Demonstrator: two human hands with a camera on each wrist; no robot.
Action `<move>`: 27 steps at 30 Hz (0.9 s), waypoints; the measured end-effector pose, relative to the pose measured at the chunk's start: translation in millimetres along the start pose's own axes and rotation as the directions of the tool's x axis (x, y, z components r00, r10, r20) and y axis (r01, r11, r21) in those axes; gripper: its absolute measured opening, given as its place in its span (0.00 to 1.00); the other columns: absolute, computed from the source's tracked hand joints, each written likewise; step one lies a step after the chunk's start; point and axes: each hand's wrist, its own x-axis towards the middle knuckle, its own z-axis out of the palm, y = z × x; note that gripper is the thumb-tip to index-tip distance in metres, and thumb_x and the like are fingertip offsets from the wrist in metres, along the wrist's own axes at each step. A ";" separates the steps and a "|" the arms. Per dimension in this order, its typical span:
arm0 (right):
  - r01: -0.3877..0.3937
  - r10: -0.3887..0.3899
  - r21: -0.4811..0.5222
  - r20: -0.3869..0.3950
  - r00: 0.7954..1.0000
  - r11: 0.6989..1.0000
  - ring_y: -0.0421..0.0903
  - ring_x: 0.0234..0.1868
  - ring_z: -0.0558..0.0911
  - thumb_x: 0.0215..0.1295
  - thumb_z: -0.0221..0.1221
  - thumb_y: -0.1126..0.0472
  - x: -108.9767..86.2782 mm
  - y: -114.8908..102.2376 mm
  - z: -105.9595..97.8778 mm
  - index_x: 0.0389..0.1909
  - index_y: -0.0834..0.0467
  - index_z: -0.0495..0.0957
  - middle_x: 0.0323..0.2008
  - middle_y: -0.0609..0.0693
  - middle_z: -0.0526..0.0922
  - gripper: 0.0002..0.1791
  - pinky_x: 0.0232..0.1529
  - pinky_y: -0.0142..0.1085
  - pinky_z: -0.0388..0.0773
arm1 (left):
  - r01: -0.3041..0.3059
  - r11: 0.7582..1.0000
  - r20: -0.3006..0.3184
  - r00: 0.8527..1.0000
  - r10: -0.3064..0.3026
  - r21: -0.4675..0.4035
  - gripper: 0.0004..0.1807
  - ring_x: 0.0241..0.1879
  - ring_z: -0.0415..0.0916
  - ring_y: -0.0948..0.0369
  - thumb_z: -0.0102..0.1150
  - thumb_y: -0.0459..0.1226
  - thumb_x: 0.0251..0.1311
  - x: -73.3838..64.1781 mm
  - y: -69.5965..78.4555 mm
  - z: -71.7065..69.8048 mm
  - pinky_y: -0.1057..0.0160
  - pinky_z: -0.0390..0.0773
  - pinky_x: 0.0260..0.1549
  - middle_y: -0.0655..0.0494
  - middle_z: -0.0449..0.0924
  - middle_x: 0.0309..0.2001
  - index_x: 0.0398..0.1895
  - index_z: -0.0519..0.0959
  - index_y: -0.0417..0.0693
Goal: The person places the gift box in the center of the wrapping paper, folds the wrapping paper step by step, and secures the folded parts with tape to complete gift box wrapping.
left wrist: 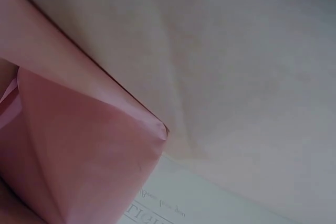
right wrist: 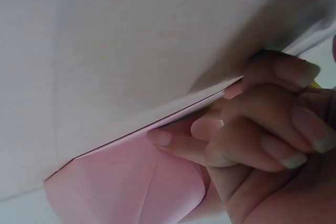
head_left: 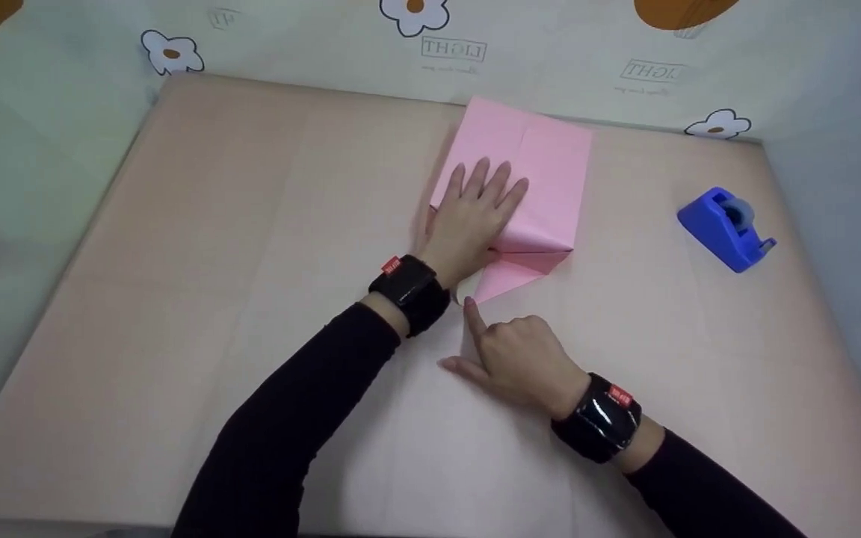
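Observation:
A package wrapped in pink paper [head_left: 554,168] lies toward the back of the table. My left hand [head_left: 471,228] rests on its top, palm down with the fingers spread. From the package's near end, a pointed paper flap [head_left: 513,278] sticks out toward me. My right hand [head_left: 524,359] is at that flap, its straight index finger touching the tip while the other fingers are curled and hold nothing. In the right wrist view the index finger [right wrist: 181,145] lies against the pink paper [right wrist: 121,182]. The left wrist view shows folded pink paper [left wrist: 89,140] at the package's end.
A blue tape dispenser [head_left: 726,232] with a roll of tape stands on the right side of the table [head_left: 199,314]. Behind the table hangs a pale curtain [head_left: 311,45] printed with flowers and lettering.

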 end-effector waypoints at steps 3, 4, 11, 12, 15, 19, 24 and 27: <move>0.008 -0.007 0.122 -0.005 1.000 0.992 0.36 0.13 0.63 0.70 0.55 0.35 1.0 13.7 -2.8 0.70 0.57 0.72 0.11 0.40 0.67 0.37 0.13 0.33 0.61 | 0.017 1.000 0.010 1.000 -0.017 0.014 0.56 0.80 0.48 0.43 0.70 0.58 0.56 0.1 -1.1 0.0 0.41 0.51 0.78 0.45 0.50 0.81 0.82 0.50 0.53; -0.001 0.006 0.158 -0.031 1.000 0.987 0.37 0.14 0.68 0.70 0.58 0.38 0.7 19.9 -4.1 0.68 0.56 0.74 0.13 0.41 0.72 0.34 0.15 0.34 0.65 | 0.024 0.999 0.009 1.000 -0.025 0.027 0.56 0.80 0.49 0.43 0.69 0.58 0.56 0.4 -0.5 0.0 0.41 0.51 0.78 0.45 0.50 0.81 0.82 0.50 0.54; 0.054 -0.032 0.194 -0.118 0.992 0.979 0.50 0.54 0.83 0.65 0.66 0.49 -2.9 48.8 -5.2 0.60 0.54 0.82 0.53 0.53 0.85 0.25 0.53 0.45 0.83 | 0.147 0.984 0.022 0.988 -0.150 0.100 0.50 0.80 0.50 0.43 0.62 0.56 0.64 4.4 14.6 1.6 0.40 0.53 0.77 0.44 0.50 0.81 0.82 0.48 0.52; 0.082 -0.068 0.181 -0.081 0.994 0.980 0.52 0.61 0.80 0.67 0.64 0.46 -2.6 49.0 -3.6 0.64 0.54 0.79 0.60 0.55 0.82 0.28 0.61 0.47 0.79 | 0.164 0.980 0.027 0.985 -0.168 0.110 0.50 0.80 0.50 0.43 0.61 0.56 0.64 4.8 16.8 1.7 0.40 0.53 0.77 0.44 0.50 0.81 0.82 0.48 0.52; 0.132 -0.136 0.158 0.016 0.991 0.979 0.54 0.76 0.66 0.72 0.55 0.39 -1.4 45.7 0.2 0.73 0.56 0.68 0.73 0.56 0.71 0.36 0.77 0.51 0.62 | 0.190 0.972 0.033 0.980 -0.197 0.137 0.50 0.80 0.50 0.43 0.60 0.56 0.65 5.6 21.2 1.1 0.40 0.54 0.77 0.44 0.50 0.81 0.82 0.47 0.52; 0.090 -0.108 0.170 0.099 0.989 0.981 0.53 0.80 0.60 0.73 0.49 0.34 -0.9 43.3 2.9 0.77 0.59 0.60 0.76 0.57 0.64 0.42 0.81 0.49 0.54 | 0.187 0.972 0.028 0.981 -0.192 0.140 0.53 0.80 0.51 0.43 0.62 0.59 0.62 5.8 23.4 0.1 0.40 0.55 0.77 0.44 0.50 0.81 0.82 0.47 0.52; 0.038 -0.063 0.168 0.150 0.987 0.985 0.51 0.80 0.60 0.75 0.45 0.33 1.7 42.1 4.3 0.79 0.59 0.55 0.78 0.57 0.61 0.44 0.80 0.51 0.54 | 0.172 0.980 0.029 0.984 -0.176 0.098 0.55 0.80 0.51 0.42 0.63 0.61 0.61 3.3 20.0 -3.2 0.40 0.55 0.77 0.42 0.50 0.81 0.82 0.47 0.51; 0.038 -0.064 0.175 0.142 0.988 0.984 0.50 0.80 0.60 0.75 0.44 0.33 4.4 40.3 5.6 0.79 0.59 0.54 0.78 0.57 0.60 0.44 0.80 0.51 0.54 | 0.125 0.991 0.040 0.992 -0.123 -0.055 0.57 0.80 0.47 0.39 0.65 0.61 0.59 -0.9 10.7 -9.7 0.38 0.50 0.78 0.39 0.46 0.82 0.83 0.44 0.52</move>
